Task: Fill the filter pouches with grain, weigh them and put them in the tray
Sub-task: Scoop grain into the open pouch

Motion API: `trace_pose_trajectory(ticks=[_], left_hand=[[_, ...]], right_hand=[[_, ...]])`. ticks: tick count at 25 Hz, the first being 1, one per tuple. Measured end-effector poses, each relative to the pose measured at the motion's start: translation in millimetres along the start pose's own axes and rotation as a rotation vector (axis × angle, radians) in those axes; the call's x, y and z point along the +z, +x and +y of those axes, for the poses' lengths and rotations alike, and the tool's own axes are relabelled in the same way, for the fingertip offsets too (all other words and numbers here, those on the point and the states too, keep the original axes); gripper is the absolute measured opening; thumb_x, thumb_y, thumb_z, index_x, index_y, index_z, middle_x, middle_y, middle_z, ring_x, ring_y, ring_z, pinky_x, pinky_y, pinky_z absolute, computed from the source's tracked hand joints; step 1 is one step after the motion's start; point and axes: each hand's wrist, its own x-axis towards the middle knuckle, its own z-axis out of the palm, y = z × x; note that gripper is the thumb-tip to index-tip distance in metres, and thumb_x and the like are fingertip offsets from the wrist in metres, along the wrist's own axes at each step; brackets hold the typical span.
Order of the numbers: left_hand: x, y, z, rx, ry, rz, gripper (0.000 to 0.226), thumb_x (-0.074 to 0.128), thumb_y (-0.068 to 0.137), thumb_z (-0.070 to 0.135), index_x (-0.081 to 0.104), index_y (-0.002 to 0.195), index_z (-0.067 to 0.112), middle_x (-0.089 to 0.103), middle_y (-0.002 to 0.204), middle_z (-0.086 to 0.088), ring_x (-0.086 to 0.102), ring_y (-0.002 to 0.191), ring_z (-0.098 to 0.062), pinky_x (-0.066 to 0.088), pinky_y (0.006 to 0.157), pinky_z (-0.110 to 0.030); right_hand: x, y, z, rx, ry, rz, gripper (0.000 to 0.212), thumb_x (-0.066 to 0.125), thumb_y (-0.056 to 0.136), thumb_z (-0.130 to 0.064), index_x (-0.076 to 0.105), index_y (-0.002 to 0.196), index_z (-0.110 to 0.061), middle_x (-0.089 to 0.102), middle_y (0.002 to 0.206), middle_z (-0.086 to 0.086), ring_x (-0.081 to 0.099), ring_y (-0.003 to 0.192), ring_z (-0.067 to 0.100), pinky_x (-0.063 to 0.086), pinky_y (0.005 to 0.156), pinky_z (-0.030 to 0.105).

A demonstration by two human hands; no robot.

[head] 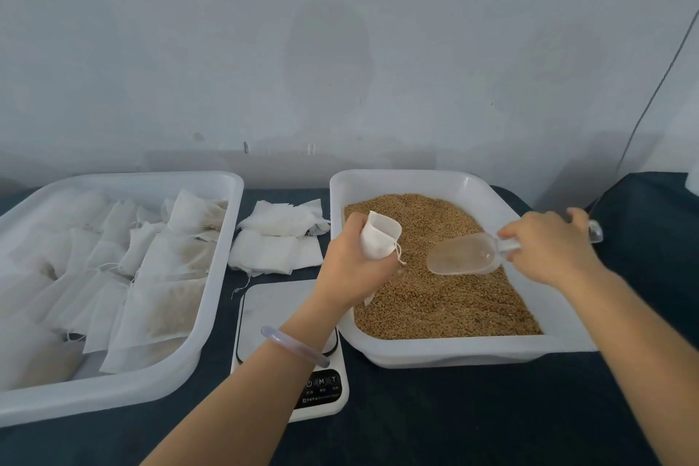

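The filling step is judged to be in hand: a filter pouch [380, 238] is gripped, mouth up, by the left hand [353, 269] above the grain [435, 299], a clear scoop [463, 253] is gripped by its handle in the right hand [544, 246], and grain must next be scooped and poured in.

With the white scale [264, 310] as centre: at 9 o'clock the tray [223, 276] holds overlapping filled pouches [162, 284]; at 12, a stack of empty pouches [276, 242]; at 3, a tub [454, 352] of brown grain [446, 299]. Above the grain, the left hand [351, 269] grips one open-mouthed pouch [380, 240], the right hand [548, 250] a clear scoop [463, 257] just beside it.
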Motion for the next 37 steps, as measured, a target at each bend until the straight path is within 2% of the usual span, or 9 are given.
trace_pose_trajectory(ticks=[3,7,10,14,17,21,26,30,37], left_hand=[[0,1,-2,0.013,0.045,0.016,0.032,0.073,0.073,0.023,0.043,0.086,0.027,0.056,0.079,0.008,0.056,0.069,-0.010,0.047,0.057,-0.025],[1,2,-2,0.006,0.079,0.044,0.034,0.071,0.075,0.022,0.041,0.083,0.032,0.054,0.080,0.010,0.055,0.067,-0.007,0.042,0.048,-0.014],[0,2,-3,-0.003,0.080,0.058,0.032,0.069,0.075,0.020,0.041,0.083,0.033,0.054,0.081,0.010,0.054,0.068,-0.004,0.040,0.045,-0.009],[0,3,-4,0.003,0.120,0.029,0.032,0.069,0.074,0.020,0.041,0.083,0.032,0.054,0.079,0.011,0.054,0.068,-0.003,0.038,0.048,-0.013],[1,4,-4,0.015,0.175,-0.042,0.033,0.070,0.074,0.022,0.042,0.090,0.032,0.054,0.079,0.011,0.055,0.069,-0.004,0.040,0.051,-0.016],[3,6,-4,0.026,0.248,-0.091,0.035,0.069,0.074,0.026,0.045,0.099,0.024,0.056,0.082,0.010,0.057,0.074,-0.009,0.048,0.057,-0.026],[3,6,-3,0.013,0.279,-0.093,0.041,0.071,0.074,0.031,0.045,0.105,0.023,0.057,0.086,0.010,0.058,0.080,-0.013,0.047,0.059,-0.025],[5,5,-2,0.044,0.438,-0.122,0.043,0.071,0.073,0.040,0.041,0.099,0.024,0.052,0.081,0.012,0.055,0.078,-0.017,0.041,0.058,-0.026],[7,3,-1,0.054,0.508,-0.155,0.043,0.069,0.071,0.046,0.037,0.095,0.029,0.048,0.077,0.015,0.056,0.077,-0.018,0.039,0.056,-0.026]], right_hand=[[27,3,-17,-0.040,-0.068,0.038,0.026,0.063,0.086,-0.026,0.066,0.106,-0.043,0.062,0.099,-0.010,0.054,0.099,0.016,0.021,0.104,0.046],[48,7,-26,-0.044,0.239,-0.103,0.031,0.067,0.084,-0.027,0.063,0.111,-0.042,0.064,0.113,-0.016,0.055,0.108,0.012,0.013,0.110,0.048],[54,6,-18,-0.045,0.408,-0.192,0.037,0.070,0.081,-0.033,0.061,0.116,-0.040,0.061,0.123,-0.015,0.052,0.117,0.012,0.020,0.112,0.047],[40,-2,-6,-0.060,0.666,-0.249,0.042,0.071,0.080,-0.031,0.060,0.121,-0.032,0.061,0.124,-0.009,0.055,0.112,0.011,0.039,0.104,0.043],[12,-5,4,-0.088,0.758,-0.214,0.040,0.070,0.082,-0.027,0.061,0.120,-0.030,0.062,0.120,-0.010,0.054,0.108,0.009,0.038,0.104,0.043],[-35,-11,20,-0.153,0.844,-0.127,0.031,0.073,0.079,-0.025,0.063,0.101,-0.046,0.061,0.098,-0.027,0.054,0.096,-0.005,0.037,0.096,0.032],[-60,-17,17,-0.223,0.684,-0.025,0.029,0.072,0.080,-0.021,0.068,0.104,-0.037,0.065,0.103,-0.017,0.054,0.096,-0.003,0.033,0.094,0.024],[-72,-17,9,-0.301,0.447,0.065,0.028,0.068,0.083,-0.030,0.065,0.110,-0.038,0.059,0.106,-0.017,0.049,0.105,0.006,0.011,0.112,0.037],[-87,-14,3,-0.316,0.233,0.112,0.030,0.066,0.083,-0.033,0.063,0.110,-0.044,0.057,0.111,-0.016,0.047,0.115,0.009,-0.002,0.111,0.038]])
